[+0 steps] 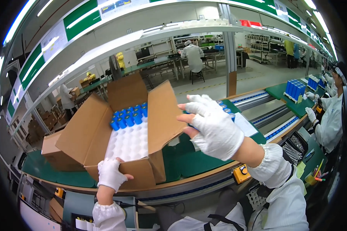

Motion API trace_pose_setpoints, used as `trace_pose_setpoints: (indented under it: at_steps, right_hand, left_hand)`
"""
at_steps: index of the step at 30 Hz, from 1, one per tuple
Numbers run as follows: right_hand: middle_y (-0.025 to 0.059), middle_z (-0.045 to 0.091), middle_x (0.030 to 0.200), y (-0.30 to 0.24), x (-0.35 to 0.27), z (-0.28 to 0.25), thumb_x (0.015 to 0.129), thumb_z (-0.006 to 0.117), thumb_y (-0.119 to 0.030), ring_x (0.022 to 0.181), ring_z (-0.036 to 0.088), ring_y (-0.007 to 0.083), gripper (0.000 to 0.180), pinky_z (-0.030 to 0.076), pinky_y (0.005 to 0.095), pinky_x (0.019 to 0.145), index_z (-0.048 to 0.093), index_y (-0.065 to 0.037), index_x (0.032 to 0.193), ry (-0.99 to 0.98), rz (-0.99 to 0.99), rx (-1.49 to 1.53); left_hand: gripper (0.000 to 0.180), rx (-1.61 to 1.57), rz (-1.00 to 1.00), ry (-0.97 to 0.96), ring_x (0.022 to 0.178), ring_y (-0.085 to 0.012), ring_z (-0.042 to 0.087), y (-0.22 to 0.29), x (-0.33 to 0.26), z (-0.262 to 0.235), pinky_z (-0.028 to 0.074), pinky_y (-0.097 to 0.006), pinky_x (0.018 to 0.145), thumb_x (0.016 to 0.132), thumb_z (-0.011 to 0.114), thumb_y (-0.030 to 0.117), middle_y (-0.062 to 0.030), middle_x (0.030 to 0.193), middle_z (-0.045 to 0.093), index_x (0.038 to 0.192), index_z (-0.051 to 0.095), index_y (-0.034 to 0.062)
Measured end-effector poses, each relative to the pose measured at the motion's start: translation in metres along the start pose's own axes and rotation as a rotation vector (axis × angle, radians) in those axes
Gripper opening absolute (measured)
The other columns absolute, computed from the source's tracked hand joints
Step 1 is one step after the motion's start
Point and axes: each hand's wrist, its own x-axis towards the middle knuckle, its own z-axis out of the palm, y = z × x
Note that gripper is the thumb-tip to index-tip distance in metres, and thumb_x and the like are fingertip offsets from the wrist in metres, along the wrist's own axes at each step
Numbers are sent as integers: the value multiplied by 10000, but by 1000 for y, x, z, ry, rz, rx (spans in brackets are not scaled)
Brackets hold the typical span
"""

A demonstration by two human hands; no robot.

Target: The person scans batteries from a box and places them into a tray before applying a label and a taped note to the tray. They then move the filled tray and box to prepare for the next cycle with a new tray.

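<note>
An open cardboard box (137,173) stands in front of me, its flaps raised. Inside, a white moulded tray (125,144) has rows of round pockets, and blue cylindrical battery cells (129,115) fill its far rows. My left hand (111,174), in a white fingerless glove, grips the box's near wall at the rim. To the right of the box, my right hand (212,127) hangs in the air with fingers stretched out, nothing visible in them. More blue cells (230,112) stand behind it, partly hidden by the glove.
A green work mat (173,159) lies under the box on the bench, with a roller conveyor (281,129) to the right. A yellow control box (241,174) sits at the front edge. Blue cell packs (295,90) stand near a co-worker (329,115) at right. Behind the box is another carton (52,152).
</note>
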Motion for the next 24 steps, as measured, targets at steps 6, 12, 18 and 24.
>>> trace_pose_setpoints:
  at_steps: [6, 12, 18, 24]
  right_hand:
    - [95, 636, 1091, 2, 11, 54, 974, 470, -334, 1182, 520, 283, 328, 217, 696, 1071, 665, -72, 999, -798, 187, -374]
    - [323, 635, 1064, 39, -27, 125, 977, 377, -567, 1046, 603, 449, 678, 480, 435, 908, 563, 39, 1218, -759, 685, 205]
    - [183, 371, 1496, 76, -37, 181, 878, 577, -596, 1333, 422, 318, 958, 362, 399, 1079, 120, -92, 1553, -498, 1274, 903]
    - [123, 432, 1430, 85, -60, 185, 820, 686, -324, 1268, 489, 270, 889, 457, 391, 1017, 190, -126, 1531, -166, 1158, 1444]
  left_hand:
    - [583, -30, 80, 105, 833, -307, 632, 9, 5, 18, 454, -416, 748, 406, 913, 409, -97, 799, 645, 842, 659, 116]
    - [437, -87, 178, 188, 766, -267, 641, 35, 12, 34, 439, -425, 685, 517, 851, 402, -51, 723, 641, 816, 656, 149]
    - [399, -178, 193, 162, 663, -298, 631, 37, 11, 40, 428, -429, 628, 563, 811, 364, -70, 666, 623, 833, 610, 151]
    - [311, -347, 278, 214, 767, -214, 594, 54, 12, 66, 422, -390, 638, 633, 747, 243, 2, 781, 584, 886, 590, 155]
